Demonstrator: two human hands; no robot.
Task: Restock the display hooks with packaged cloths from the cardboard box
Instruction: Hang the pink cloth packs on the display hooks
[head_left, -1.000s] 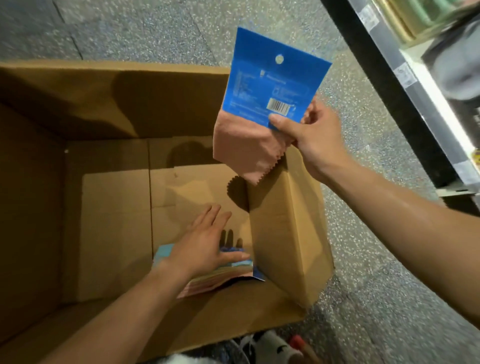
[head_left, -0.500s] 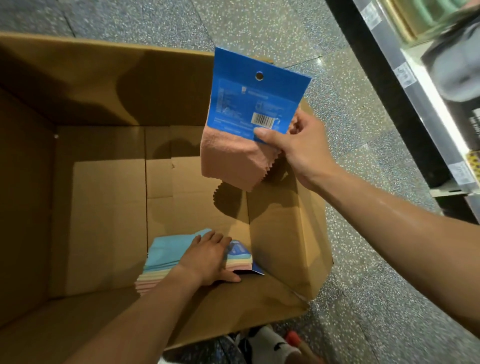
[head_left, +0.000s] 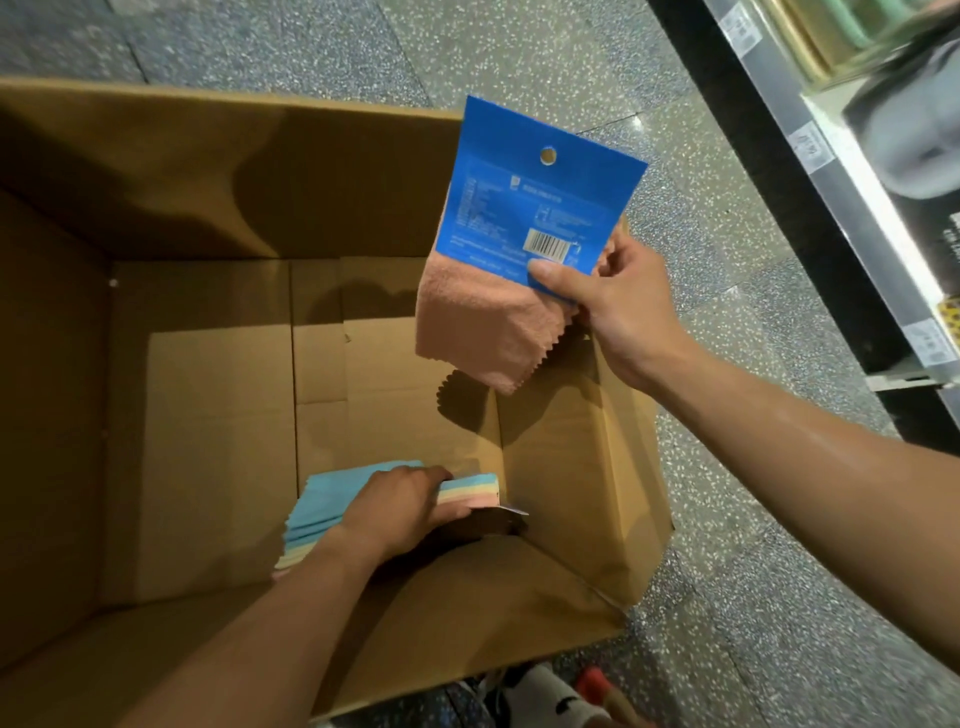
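Head view. Pinched pink cloth on blue card header (head_left: 524, 208) at card's lower right corner with right hand (head_left: 621, 312), thumb in front, fingers curled behind. Held upright above right wall of open brown cardboard box (head_left: 182, 171). Gripped pastel stack of folded cloths (head_left: 332, 501) with left hand (head_left: 397, 509), fingers curled over far edge, in near right corner of box bottom. Box on speckled grey floor (head_left: 519, 47), near metal shelf rail (head_left: 857, 218).

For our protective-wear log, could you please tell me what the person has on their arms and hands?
Nothing worn shows. The left hand and right hand are ungloved, and the left forearm and right forearm are bare, with no sleeve, watch or bracelet in view. No ring shows on the visible fingers.
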